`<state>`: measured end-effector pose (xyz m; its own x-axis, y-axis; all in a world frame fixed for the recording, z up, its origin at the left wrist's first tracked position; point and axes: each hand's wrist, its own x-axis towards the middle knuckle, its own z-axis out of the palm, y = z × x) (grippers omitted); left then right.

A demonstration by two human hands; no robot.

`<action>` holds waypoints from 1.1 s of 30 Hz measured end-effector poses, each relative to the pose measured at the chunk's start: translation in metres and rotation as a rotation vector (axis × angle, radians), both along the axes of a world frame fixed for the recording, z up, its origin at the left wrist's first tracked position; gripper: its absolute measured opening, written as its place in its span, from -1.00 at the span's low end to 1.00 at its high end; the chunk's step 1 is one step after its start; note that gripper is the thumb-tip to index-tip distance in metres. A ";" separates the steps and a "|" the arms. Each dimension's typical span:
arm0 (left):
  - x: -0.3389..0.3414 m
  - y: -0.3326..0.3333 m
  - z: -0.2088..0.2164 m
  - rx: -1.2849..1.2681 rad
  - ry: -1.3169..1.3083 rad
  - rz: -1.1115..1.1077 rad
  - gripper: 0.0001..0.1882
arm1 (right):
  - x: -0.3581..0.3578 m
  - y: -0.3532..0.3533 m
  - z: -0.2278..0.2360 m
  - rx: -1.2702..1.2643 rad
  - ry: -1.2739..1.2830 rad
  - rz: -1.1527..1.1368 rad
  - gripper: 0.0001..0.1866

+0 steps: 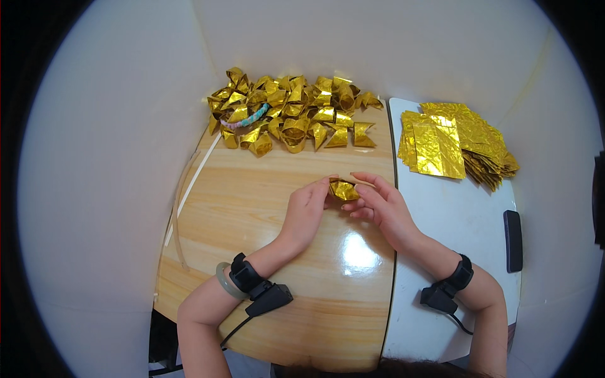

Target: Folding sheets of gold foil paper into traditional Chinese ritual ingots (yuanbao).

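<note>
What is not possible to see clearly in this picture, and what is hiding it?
In the head view:
Folded gold piece: partly covered by left hand and right hand.
Gold sheets: lower ones, mostly covered by upper ones.
Gold heap: rear pieces, partly blocked by front ones.
Dark object, far right: cut off by lens rim.

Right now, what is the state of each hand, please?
Left hand: holding the left end of the gold foil piece.
Right hand: holding the same piece at its right end.

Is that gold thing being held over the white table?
No, the left hand and right hand hold the gold piece over the wooden table.
</note>
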<state>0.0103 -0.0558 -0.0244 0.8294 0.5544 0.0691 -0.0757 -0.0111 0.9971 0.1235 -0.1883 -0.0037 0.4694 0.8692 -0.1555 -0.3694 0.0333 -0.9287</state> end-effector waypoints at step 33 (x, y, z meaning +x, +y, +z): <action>0.008 0.017 0.003 -0.083 -0.145 0.168 -0.72 | 0.033 0.033 0.014 -0.276 -1.052 0.368 -0.51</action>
